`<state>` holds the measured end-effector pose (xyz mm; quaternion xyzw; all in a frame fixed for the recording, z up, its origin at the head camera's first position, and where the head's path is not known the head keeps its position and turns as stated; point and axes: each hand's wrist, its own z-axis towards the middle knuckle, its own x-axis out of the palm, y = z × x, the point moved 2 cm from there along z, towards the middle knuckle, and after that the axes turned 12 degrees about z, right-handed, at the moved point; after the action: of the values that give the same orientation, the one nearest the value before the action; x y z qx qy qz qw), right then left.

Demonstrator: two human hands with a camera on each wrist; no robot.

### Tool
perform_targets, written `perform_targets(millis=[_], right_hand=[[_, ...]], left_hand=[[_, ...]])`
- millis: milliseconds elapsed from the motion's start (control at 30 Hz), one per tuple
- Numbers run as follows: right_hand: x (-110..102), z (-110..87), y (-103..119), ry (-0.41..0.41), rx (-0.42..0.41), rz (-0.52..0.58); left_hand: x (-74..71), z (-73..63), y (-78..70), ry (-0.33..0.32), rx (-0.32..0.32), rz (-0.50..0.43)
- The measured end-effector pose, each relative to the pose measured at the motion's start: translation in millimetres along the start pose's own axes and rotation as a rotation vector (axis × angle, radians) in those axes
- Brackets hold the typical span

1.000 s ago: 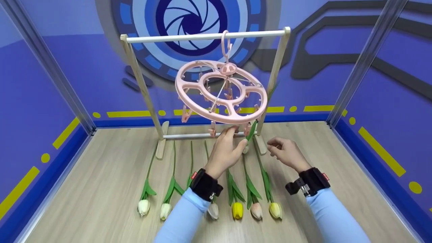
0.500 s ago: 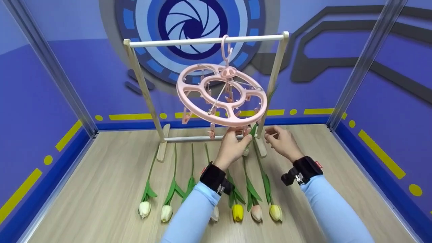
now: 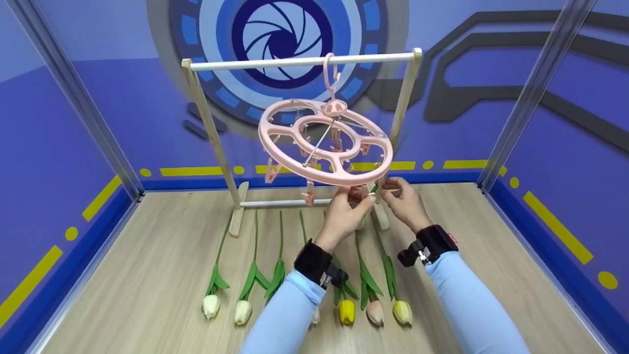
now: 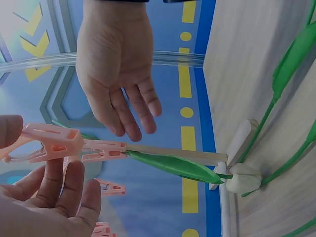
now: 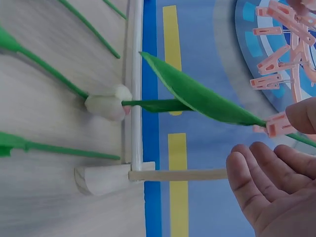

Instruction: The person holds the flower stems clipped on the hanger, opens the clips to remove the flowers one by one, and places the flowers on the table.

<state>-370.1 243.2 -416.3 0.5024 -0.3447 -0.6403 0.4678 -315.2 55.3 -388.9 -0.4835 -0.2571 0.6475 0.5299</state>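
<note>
A pink round clip hanger [image 3: 335, 108] hangs tilted from the rack. My left hand [image 3: 346, 216] pinches a pink clothespin [image 4: 55, 142] under its rim between thumb and fingers. Beside it, a second pink clothespin [image 5: 279, 124] has its jaws on the stem of a white tulip [image 4: 244, 178], which hangs bloom down with its green leaf alongside. My right hand [image 3: 408, 204] is close to that second clothespin, fingers loosely bent, thumb near the clip. In the left wrist view its fingertips look apart from the clip. The head view mostly hides the hanging tulip behind my left hand.
The wooden rack [image 3: 206, 118] stands at the table's back, its lower bar [image 3: 285, 202] just above the surface. Several tulips lie in a row in front, including a bright yellow one [image 3: 347, 312] and a pale pink one [image 3: 375, 313]. Blue printed walls enclose the table.
My right hand has moved left and up, closer to the clothespin on the tulip. The left hand has shifted right and stays at the hanger's front edge.
</note>
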Motion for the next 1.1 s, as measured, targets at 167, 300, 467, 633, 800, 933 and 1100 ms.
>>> perform_targets(millis=[167, 300, 467, 633, 800, 933, 1100], right_hand=[[4, 1.3, 1, -0.008, -0.012, 0.031], [6, -0.4, 1, 0.007, -0.003, 0.064], [10, -4.2, 2, 0.043, 0.026, 0.108], [14, -9.9, 3, 0.067, 0.039, 0.139], [18, -18.0, 6, 0.084, 0.036, 0.191], [17, -23.9, 7, 0.094, 0.035, 0.217], [14, -30.2, 6, 0.122, 0.034, 0.235]], left_hand=[[-2.1, -4.2, -4.5, 0.024, 0.012, -0.021], [-5.9, -8.7, -7.3, 0.028, 0.033, -0.031], [-12.3, -15.4, -8.8, 0.017, 0.046, -0.032], [-20.1, -23.3, -8.0, 0.011, 0.048, -0.056], [-27.7, -30.6, -7.6, -0.004, 0.045, -0.083], [-33.2, -35.5, -5.2, -0.031, 0.039, -0.090], [-42.2, -40.7, -2.6, -0.055, 0.014, -0.116]])
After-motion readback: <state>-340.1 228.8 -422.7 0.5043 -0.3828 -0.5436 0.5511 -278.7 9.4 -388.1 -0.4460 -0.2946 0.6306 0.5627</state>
